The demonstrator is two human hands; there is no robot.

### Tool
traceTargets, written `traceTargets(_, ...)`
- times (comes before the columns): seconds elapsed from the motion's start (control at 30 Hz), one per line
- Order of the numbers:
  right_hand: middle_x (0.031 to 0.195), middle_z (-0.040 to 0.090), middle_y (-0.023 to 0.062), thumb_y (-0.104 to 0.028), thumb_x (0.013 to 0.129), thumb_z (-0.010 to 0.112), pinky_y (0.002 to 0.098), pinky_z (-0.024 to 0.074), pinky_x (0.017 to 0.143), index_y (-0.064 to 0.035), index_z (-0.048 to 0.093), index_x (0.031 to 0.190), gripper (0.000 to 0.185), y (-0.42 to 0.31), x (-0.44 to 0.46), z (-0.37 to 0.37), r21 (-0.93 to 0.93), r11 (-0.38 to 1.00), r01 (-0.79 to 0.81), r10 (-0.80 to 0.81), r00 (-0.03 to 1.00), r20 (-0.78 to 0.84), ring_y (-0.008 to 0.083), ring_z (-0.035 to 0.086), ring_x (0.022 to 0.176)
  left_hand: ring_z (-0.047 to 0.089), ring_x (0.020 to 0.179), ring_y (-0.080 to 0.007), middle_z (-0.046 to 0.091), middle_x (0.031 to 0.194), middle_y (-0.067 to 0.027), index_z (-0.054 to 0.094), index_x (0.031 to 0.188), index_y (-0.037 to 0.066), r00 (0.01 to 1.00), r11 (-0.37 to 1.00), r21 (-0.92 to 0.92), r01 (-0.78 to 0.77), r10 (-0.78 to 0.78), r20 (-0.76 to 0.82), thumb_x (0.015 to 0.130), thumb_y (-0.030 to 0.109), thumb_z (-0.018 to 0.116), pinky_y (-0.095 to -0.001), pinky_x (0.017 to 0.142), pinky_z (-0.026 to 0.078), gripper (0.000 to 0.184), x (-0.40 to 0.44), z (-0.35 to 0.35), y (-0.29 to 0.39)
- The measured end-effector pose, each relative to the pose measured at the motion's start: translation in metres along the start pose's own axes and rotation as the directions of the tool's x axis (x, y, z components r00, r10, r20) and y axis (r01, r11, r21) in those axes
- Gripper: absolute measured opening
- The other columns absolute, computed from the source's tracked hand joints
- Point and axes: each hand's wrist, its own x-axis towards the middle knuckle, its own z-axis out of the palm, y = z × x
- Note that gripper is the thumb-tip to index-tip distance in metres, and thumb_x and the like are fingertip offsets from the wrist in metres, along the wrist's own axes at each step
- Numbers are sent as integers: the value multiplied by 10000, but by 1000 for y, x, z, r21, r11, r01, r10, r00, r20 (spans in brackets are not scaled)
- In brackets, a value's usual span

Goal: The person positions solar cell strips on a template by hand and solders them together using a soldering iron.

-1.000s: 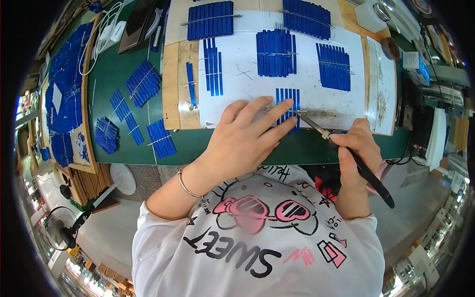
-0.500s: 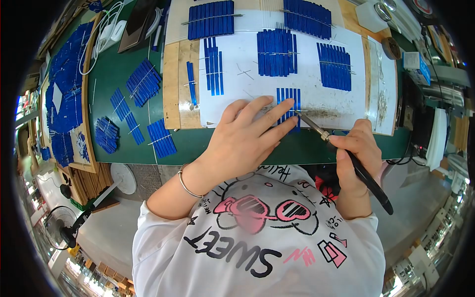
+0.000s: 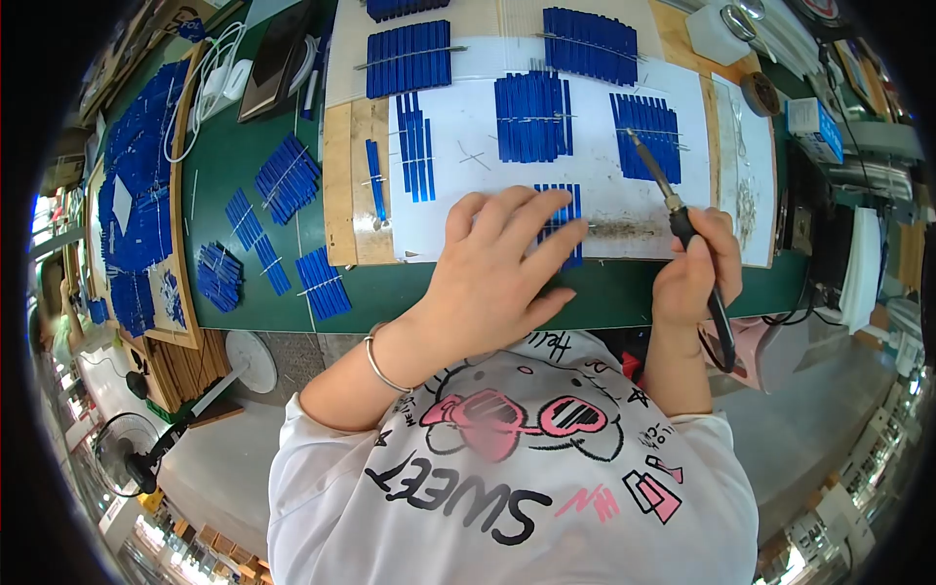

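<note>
Black fan (image 3: 142, 472) lower left, blue-white box (image 3: 815, 131) right

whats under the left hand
Blue strips over white paper show beyond the fingertips of the left hand; their covered parts, and anything else beneath it, can't be seen.

Across your white shirt (image 3: 336, 517) runs "SWEET" in big black letters, with "Hello" (image 3: 548, 340) partly hidden above; at far upper left, a blue patch (image 3: 191, 28) shows "FOL". The smaller shirt lettering is unclear.

Strip bundles (image 3: 526, 119) on paper sheet (image 3: 458, 180), which lies on board (image 3: 353, 239); more bundles (image 3: 287, 178) left on table (image 3: 390, 302); tray (image 3: 181, 210) farther left.
</note>
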Motion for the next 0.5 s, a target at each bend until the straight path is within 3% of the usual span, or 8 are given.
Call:
traceTargets(0.07, 880, 557, 112, -96, 858, 525, 224, 402, 586, 78, 648, 1044, 283, -3, 1, 0, -95, 995, 11, -5, 998, 62, 149, 493, 731, 482, 1199, -285, 521, 1330, -98, 598, 1206, 97, 999, 999, -23, 34, -35, -31, 701, 202, 784, -435, 976, 354, 548, 7, 6, -1)
traceTargets(0.17, 880, 557, 108, -103, 864, 535, 223, 407, 592, 78, 649, 1041, 278, 0, -1, -4, -61, 998, 6, -3, 999, 54, 150, 495, 753, 501, 1142, -313, 556, 1266, -105, 594, 1227, 98, 983, 989, -127, 70, -90, -157, 699, 208, 805, -427, 944, 380, 579, 7, 17, -6)
traceTargets(0.33, 897, 558, 113, -70, 855, 527, 232, 422, 641, 80, 645, 1059, 279, 0, 1, -6, -88, 996, 26, -17, 995, 99, 153, 501, 778, 508, 1165, -299, 517, 1335, -120, 583, 1266, 73, 982, 998, 31, 55, -48, -181, 729, 208, 775, -418, 938, 391, 586, -6, 15, -4)
traceTargets(0.4, 932, 565, 124, -108, 897, 574, 266, 456, 720, 62, 621, 1136, 297, -2, 5, -4, -253, 958, 133, -99, 985, 140, 174, 532, 822, 503, 1183, -299, 511, 1353, -125, 581, 1286, 76, 989, 996, 70, 57, -47, -138, 733, 219, 771, -420, 952, 390, 602, -16, 11, -4)
traceTargets(0.43, 932, 565, 124, -108, 897, 574, 266, 456, 720, 62, 621, 1136, 297, -4, 5, -4, -252, 959, 133, -101, 985, 138, 174, 532, 822, 499, 1200, -298, 505, 1372, -130, 578, 1306, 78, 994, 993, 106, 60, -50, -94, 737, 229, 767, -422, 965, 390, 618, -21, 10, -3)
traceTargets(0.5, 987, 571, 136, -190, 940, 616, 318, 478, 792, 29, 583, 1220, 357, -8, 4, -5, -269, 954, 131, -53, 959, 279, 200, 571, 870, 496, 1211, -295, 498, 1387, -130, 575, 1317, 80, 994, 993, 103, 62, -52, -93, 738, 237, 764, -422, 978, 388, 628, -29, 8, 2)
